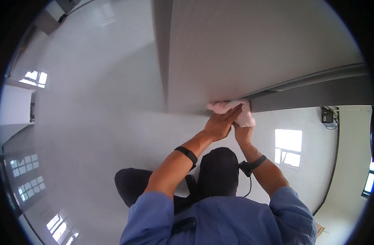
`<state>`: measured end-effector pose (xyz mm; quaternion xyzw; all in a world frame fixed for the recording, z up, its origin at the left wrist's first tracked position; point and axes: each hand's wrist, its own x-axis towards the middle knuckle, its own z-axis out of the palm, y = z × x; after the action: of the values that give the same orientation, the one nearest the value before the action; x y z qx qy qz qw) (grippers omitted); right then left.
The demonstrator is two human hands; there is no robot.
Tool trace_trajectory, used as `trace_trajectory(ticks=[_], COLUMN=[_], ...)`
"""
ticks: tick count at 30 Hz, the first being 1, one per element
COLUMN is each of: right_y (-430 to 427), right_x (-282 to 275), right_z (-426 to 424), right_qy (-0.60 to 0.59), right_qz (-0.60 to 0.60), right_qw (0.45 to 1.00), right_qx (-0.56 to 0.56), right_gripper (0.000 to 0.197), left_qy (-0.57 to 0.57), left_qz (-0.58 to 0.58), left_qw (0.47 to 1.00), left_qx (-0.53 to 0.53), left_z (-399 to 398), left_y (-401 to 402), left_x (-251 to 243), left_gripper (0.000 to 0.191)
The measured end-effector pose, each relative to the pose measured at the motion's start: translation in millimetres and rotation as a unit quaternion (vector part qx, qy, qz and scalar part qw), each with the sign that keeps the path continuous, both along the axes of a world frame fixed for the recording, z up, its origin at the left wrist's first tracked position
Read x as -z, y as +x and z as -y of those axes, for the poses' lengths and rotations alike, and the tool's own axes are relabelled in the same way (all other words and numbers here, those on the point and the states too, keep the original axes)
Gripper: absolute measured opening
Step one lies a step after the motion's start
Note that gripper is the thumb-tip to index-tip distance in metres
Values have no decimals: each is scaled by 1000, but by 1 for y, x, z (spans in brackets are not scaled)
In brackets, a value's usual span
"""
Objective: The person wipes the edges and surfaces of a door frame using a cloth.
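A pink cloth [245, 114] lies bunched against the lower edge of a grey wood-grain furniture panel [236, 55]. My left hand [221, 125] presses on the cloth from the left, its fingers stretched over the folds. Beneath the cloth's right part is my right hand [242, 131], with its fingers mostly hidden by the fabric; it seems to hold the cloth there. The two hands are close together, and the left fingertips lie on the cloth near the panel's edge. A dark gap with a rail runs along the panel's edge to the right of the cloth.
My bent knees are just below my hands, above a glossy pale floor [113, 92]. A grey side board [312, 93] extends right from the cloth. A black device with cables [327, 117] sits near the right wall. A white box-like unit [15, 105] stands at the far left.
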<state>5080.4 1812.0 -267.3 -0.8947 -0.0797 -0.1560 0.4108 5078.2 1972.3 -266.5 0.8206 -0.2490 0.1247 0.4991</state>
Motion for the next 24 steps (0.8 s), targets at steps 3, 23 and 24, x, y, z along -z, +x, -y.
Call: trace_trajectory(ticks=[3, 23, 24], right_y=[-3, 13, 15], right_x=[-14, 102, 110], right_z=[-13, -2, 5], right_qy=[-21, -64, -75], right_qz=[-24, -281, -302], right_qw=[999, 958, 950], right_qx=[5, 14, 28], right_gripper=[28, 31, 34], left_qy=[-21, 30, -4], left_qz=[14, -226, -229], left_qw=[998, 968, 967], left_qx=[-52, -106, -108], left_z=[0, -7, 3], left_y=[-8, -16, -12], left_x=[-2, 95, 99], left_gripper=[64, 72, 70])
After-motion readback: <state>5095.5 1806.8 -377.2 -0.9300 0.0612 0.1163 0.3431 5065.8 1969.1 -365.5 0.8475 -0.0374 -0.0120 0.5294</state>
